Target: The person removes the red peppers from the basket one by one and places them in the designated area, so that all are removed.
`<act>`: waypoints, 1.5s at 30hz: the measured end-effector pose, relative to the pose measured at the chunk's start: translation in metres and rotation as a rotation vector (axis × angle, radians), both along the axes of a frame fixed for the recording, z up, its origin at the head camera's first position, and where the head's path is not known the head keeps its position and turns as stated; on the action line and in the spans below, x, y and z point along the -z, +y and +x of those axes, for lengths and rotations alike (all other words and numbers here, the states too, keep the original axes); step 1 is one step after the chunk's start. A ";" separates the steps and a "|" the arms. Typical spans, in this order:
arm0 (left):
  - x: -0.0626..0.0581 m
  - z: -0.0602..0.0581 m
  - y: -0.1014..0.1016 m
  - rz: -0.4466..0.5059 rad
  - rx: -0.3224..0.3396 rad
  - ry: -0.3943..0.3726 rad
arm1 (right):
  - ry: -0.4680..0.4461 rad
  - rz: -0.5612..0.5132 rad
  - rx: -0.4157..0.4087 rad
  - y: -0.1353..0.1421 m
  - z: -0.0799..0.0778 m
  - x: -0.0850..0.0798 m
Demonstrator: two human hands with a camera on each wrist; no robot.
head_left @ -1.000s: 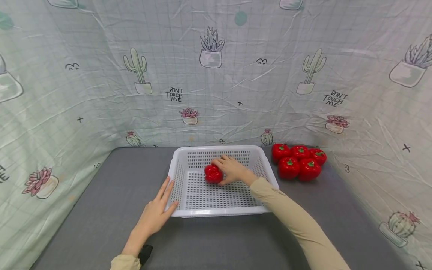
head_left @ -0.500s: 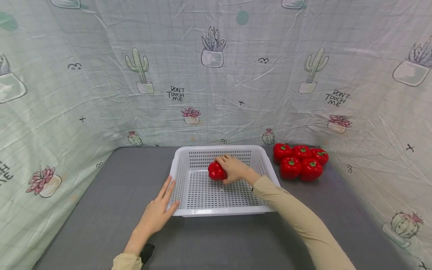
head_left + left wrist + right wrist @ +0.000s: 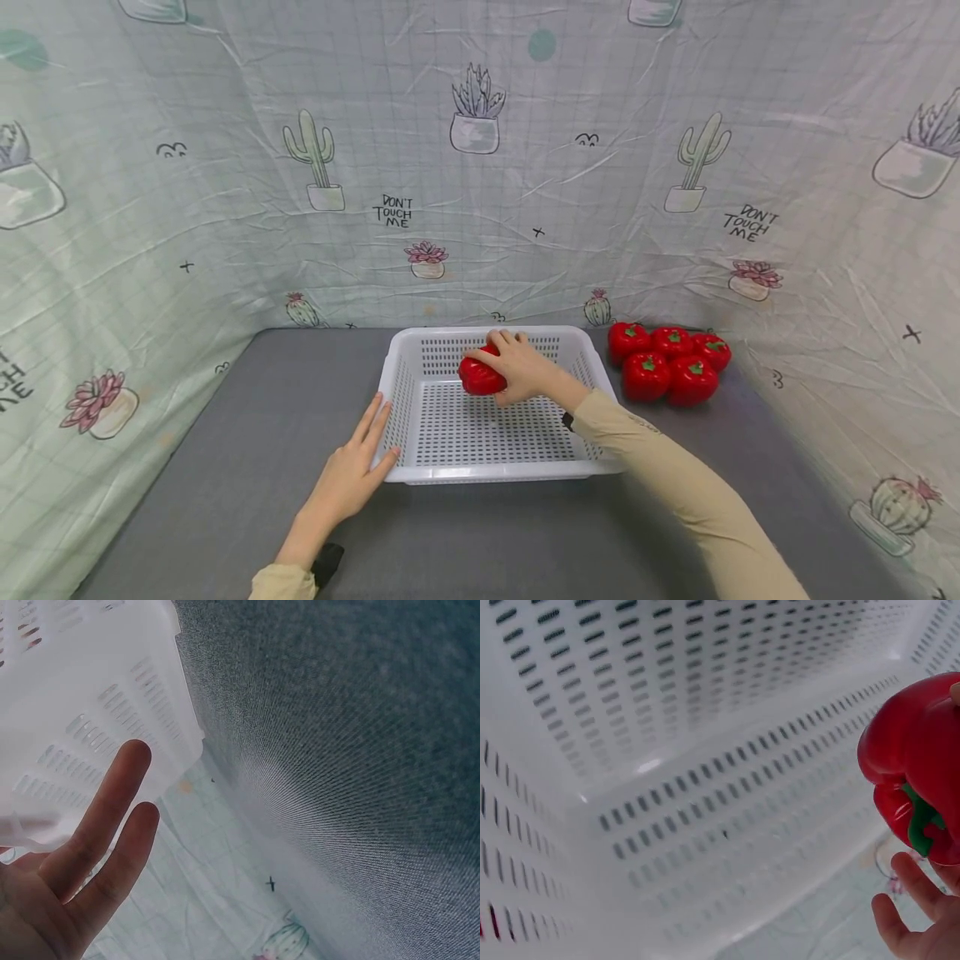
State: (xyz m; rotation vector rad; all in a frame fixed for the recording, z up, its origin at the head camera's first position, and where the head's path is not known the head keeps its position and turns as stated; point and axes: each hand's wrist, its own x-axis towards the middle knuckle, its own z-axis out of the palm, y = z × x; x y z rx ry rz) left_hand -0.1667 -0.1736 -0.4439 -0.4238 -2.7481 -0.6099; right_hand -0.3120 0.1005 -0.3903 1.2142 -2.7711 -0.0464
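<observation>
My right hand (image 3: 525, 369) grips a red bell pepper (image 3: 482, 375) inside the white perforated plastic basket (image 3: 495, 472). In the right wrist view the bell pepper (image 3: 915, 765) shows its green stem, and the basket's slotted walls (image 3: 705, 787) fill most of the picture. At the basket's left side, my left hand (image 3: 348, 475) rests on the rim with straight, spread fingers. The left wrist view has two straight fingers (image 3: 112, 802) beside the basket's outer wall (image 3: 82, 712).
Several more red bell peppers (image 3: 670, 367) stand grouped on the grey table (image 3: 495, 542), right of the basket. A curtain printed with potted plants (image 3: 540, 183) hangs behind the table and along both sides.
The right hand has shifted slightly, with the bell pepper turning and rising a little in its grip. The left hand stays on the basket rim.
</observation>
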 end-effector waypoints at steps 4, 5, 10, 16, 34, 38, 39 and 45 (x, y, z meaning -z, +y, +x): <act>0.000 0.000 0.001 0.002 -0.003 -0.004 | 0.012 -0.030 0.003 0.002 0.004 -0.013; 0.000 0.000 0.001 0.004 -0.004 -0.005 | 0.017 -0.038 0.004 0.003 0.005 -0.016; 0.001 0.000 0.002 0.007 -0.005 -0.004 | 0.086 -0.062 -0.020 0.010 0.009 -0.028; 0.002 0.002 0.002 0.008 -0.009 -0.002 | 0.132 -0.116 -0.045 0.020 0.016 -0.039; 0.002 0.002 0.002 0.009 -0.007 -0.013 | 0.253 -0.171 -0.063 0.055 0.031 -0.060; 0.001 0.001 0.002 0.011 0.003 -0.003 | 0.292 -0.162 -0.045 0.066 0.034 -0.061; 0.001 0.001 0.002 0.013 0.005 0.000 | 0.300 -0.164 -0.042 0.069 0.035 -0.061; 0.001 0.000 0.001 0.012 0.004 -0.001 | 0.289 -0.182 -0.012 0.093 0.042 -0.061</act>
